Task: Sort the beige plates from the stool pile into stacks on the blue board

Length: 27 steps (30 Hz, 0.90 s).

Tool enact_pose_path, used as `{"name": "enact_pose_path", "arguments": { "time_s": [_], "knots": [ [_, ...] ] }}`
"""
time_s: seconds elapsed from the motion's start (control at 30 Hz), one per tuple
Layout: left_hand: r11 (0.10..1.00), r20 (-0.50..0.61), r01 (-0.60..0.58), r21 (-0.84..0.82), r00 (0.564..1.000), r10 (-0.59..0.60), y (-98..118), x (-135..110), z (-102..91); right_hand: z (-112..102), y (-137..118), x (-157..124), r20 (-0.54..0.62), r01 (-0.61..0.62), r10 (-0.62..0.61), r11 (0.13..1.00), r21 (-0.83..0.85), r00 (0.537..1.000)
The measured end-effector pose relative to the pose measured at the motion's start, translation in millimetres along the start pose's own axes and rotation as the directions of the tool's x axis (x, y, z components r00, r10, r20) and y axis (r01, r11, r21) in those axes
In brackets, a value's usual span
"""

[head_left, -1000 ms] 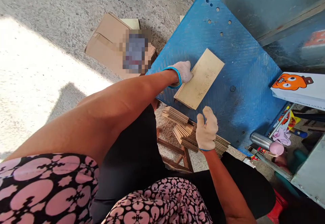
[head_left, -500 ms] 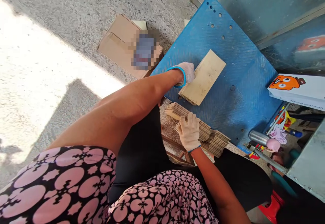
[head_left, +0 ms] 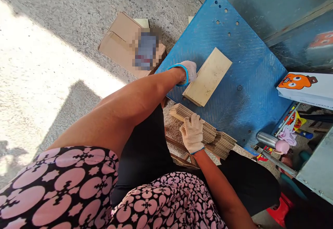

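My left hand (head_left: 187, 72), in a white glove with a blue cuff, grips the near end of a small stack of pale wooden boards (head_left: 208, 77) lying on a blue plastic board (head_left: 241, 59). My right hand (head_left: 193, 133), also gloved, rests with fingers curled over a heap of thin wooden slats (head_left: 208, 133) piled on a wooden stool (head_left: 179, 151) in front of my knees.
A flattened cardboard box (head_left: 122, 40) lies on the concrete floor to the left. At right are a white box with an orange cartoon figure (head_left: 304, 88), a metal flask with a pink cap (head_left: 272, 141) and metal panels behind the blue board.
My right hand has come down and to the left onto the heap of slats. My left hand stays on the pale boards, which have barely shifted.
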<state>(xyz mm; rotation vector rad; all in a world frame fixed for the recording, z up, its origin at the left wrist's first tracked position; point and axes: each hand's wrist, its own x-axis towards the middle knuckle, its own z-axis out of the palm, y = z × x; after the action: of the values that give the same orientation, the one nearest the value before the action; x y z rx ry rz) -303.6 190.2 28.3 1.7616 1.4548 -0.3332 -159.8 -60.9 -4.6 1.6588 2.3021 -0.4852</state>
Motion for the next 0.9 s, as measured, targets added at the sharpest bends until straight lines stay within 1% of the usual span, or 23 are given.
{"name": "enact_pose_path", "arguments": {
  "time_s": [0.1,0.27,0.43,0.57,0.67,0.77,0.9],
  "knots": [
    [1.000,0.010,0.004,-0.026,1.000,-0.004,-1.3,1.6,1.6,-3.8,-1.1,2.0,0.012,0.005,-0.005,1.000,-0.028,1.000],
    [0.998,0.058,-0.014,0.068,0.998,0.010,2.8,-5.5,-5.7,-7.4,-3.9,1.6,0.035,0.017,-0.017,1.000,0.003,0.999],
    [0.997,0.055,-0.027,0.069,0.998,0.023,5.7,-12.2,-10.5,0.8,-9.8,-11.2,0.026,0.061,-0.063,0.997,0.053,0.998],
    [0.995,0.061,-0.036,0.096,0.998,0.030,6.3,-16.6,-12.7,7.1,-13.4,-20.6,0.031,0.112,-0.113,0.993,0.042,0.993],
    [0.995,0.053,-0.047,0.085,0.998,0.042,6.1,-19.8,-14.6,9.9,-12.7,-19.4,0.111,0.045,-0.055,0.995,0.086,0.992],
    [0.998,0.052,-0.036,0.053,0.998,0.034,5.2,-21.4,-15.8,13.5,-9.9,-11.6,0.213,-0.038,0.017,0.995,0.095,0.977],
    [0.997,0.049,-0.049,0.061,0.998,0.046,2.5,-19.5,-15.1,18.3,-7.1,2.0,0.284,-0.038,0.021,0.998,0.052,0.959]
  ]
}}
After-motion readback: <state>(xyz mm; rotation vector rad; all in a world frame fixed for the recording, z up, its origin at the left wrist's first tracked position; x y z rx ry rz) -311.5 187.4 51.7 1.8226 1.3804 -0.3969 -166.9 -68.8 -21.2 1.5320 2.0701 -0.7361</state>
